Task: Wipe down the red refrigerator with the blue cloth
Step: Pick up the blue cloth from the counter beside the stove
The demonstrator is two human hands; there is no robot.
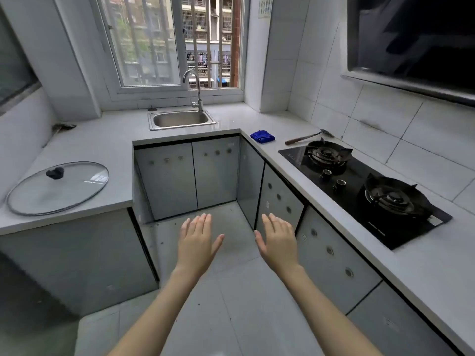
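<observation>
The blue cloth (262, 136) lies folded on the white counter at the inner corner, between the sink and the gas hob. No red refrigerator is in view. My left hand (197, 240) and my right hand (278, 242) are stretched out flat over the floor, palms down, fingers apart, holding nothing. Both hands are well below and in front of the cloth.
A steel sink (181, 120) with a tap sits under the window. A black two-burner hob (365, 187) fills the right counter, with a hammer-like tool (307, 137) behind it. A glass lid (57, 187) rests on the left counter. Grey cabinets line the floor space.
</observation>
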